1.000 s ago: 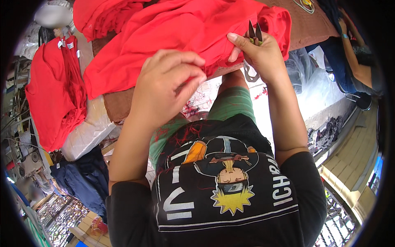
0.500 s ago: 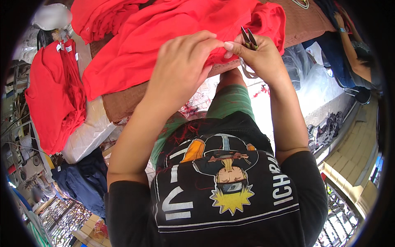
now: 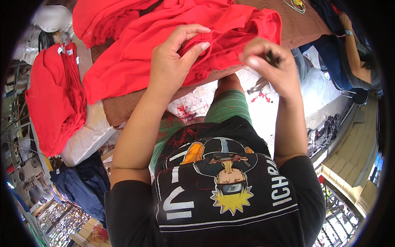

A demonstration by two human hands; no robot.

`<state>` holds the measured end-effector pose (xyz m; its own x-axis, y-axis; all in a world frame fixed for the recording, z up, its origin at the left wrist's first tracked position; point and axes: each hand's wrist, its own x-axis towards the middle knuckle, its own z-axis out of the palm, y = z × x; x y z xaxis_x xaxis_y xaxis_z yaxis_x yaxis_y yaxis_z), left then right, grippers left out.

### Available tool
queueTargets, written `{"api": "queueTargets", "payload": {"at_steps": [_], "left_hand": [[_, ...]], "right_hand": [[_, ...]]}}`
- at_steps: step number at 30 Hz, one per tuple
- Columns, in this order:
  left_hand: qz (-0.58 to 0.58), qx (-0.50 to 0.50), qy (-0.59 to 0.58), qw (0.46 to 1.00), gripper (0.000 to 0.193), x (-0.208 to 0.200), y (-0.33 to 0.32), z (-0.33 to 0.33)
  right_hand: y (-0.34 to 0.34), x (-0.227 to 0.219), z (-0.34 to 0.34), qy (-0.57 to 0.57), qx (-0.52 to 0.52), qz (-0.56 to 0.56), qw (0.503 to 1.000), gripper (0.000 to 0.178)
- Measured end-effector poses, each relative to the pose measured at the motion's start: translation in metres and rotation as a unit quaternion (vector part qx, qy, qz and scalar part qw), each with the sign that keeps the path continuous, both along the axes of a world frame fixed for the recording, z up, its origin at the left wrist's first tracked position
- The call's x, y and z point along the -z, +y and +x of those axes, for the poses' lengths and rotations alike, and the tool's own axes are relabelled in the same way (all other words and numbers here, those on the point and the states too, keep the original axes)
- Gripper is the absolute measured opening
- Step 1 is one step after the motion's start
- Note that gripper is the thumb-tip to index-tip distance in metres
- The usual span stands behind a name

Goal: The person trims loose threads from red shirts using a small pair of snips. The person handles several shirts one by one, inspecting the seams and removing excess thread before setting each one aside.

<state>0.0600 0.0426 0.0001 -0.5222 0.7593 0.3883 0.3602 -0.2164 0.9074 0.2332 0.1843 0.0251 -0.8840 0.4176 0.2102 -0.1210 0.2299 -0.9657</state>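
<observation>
A red garment (image 3: 135,57) lies spread over a brown padded surface (image 3: 119,103) in front of me. My left hand (image 3: 175,55) is at its near part, thumb and forefinger apart with a bunched fold of the cloth between them. To the right, my right hand (image 3: 269,64) is closed and smeared by motion, its thumb bent against its fingers. In its palm sit small thread snips (image 3: 272,59), mostly hidden by the fingers. A greyish strap or handle (image 3: 258,85) hangs below that hand. Whether the right fingertips pinch a thread cannot be made out.
More red garments (image 3: 103,24) are piled at the far left, and others (image 3: 55,99) hang at the left beside a plastic-wrapped bundle (image 3: 88,142). Dark blue cloth (image 3: 80,185) lies below. Red thread scraps (image 3: 185,113) litter the floor. A co-worker (image 3: 362,61) is at far right.
My hands, close together before, have parted: the right moved right and slightly down with the snips, whose blades no longer show. The left shifted slightly left, its thumb and forefinger spreading.
</observation>
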Motion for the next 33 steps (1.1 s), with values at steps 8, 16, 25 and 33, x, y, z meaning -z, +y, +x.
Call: {"api": "queueTargets", "payload": {"at_steps": [8, 16, 25, 33], "left_hand": [[-0.036, -0.012, 0.086, 0.996, 0.021, -0.009, -0.001, 0.003], [-0.064, 0.001, 0.260, 0.963, 0.014, -0.007, 0.001, 0.001], [0.000, -0.010, 0.413, 0.911, 0.010, -0.012, 0.007, 0.002], [-0.143, 0.051, 0.280, 0.948, 0.014, -0.009, 0.002, 0.009]], "right_hand": [[-0.015, 0.025, -0.039, -0.047, 0.057, 0.011, 0.997, 0.020], [-0.010, 0.011, -0.027, -0.105, 0.039, 0.055, 0.992, 0.018], [-0.004, -0.013, -0.027, -0.104, -0.012, -0.030, 0.994, 0.018], [0.021, -0.015, -0.021, -0.111, 0.053, 0.153, 0.981, 0.033]]}}
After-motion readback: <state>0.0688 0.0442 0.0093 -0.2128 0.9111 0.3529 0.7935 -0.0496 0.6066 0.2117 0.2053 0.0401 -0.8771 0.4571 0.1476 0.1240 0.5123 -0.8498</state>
